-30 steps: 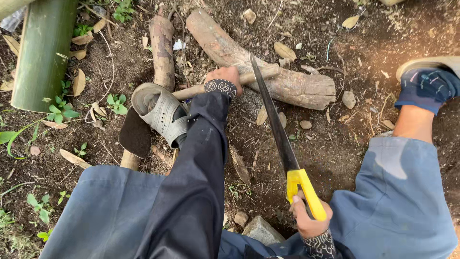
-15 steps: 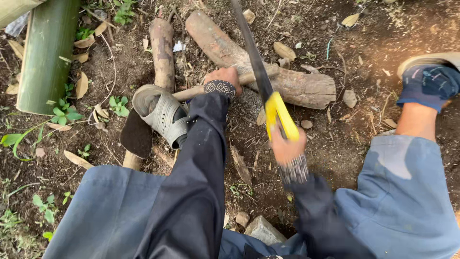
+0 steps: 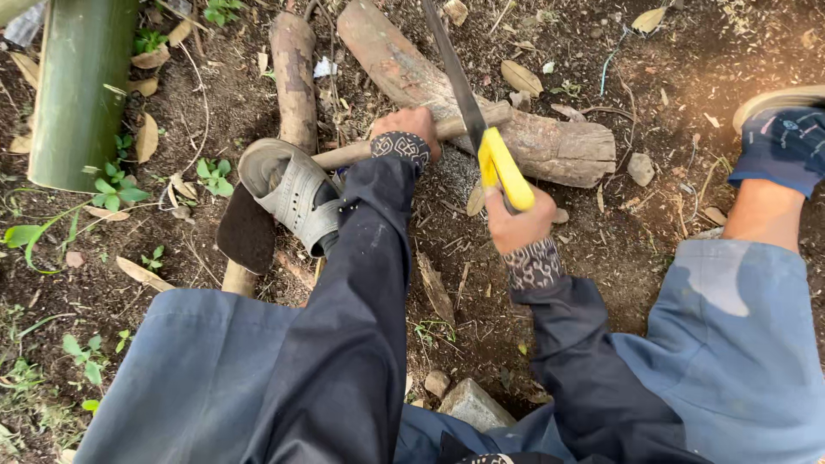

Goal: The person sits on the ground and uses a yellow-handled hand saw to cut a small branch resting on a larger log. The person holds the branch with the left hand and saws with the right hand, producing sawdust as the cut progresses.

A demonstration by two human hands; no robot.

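Note:
My left hand (image 3: 411, 127) grips a thin pale stick (image 3: 352, 155) that lies across a thick log (image 3: 481, 107) on the soil. My right hand (image 3: 518, 225) is closed around the yellow handle (image 3: 505, 170) of a hand saw. The dark saw blade (image 3: 451, 73) runs up and away from me, crossing the stick just right of my left hand. My left foot in a grey sandal (image 3: 292, 196) presses on the stick's near end. Both arms wear dark sleeves with patterned cuffs.
A second short log (image 3: 292, 73) lies upright in view at left of the thick one. A green bamboo pole (image 3: 82, 86) stands at far left. My right foot in a blue sock (image 3: 778, 146) is at far right. A stone (image 3: 473, 404) sits between my knees. Dry leaves scatter the soil.
The saw has been pushed forward: a second ago my right hand was pulled back near my knee, now it is close to the stick. My left hand has stayed put.

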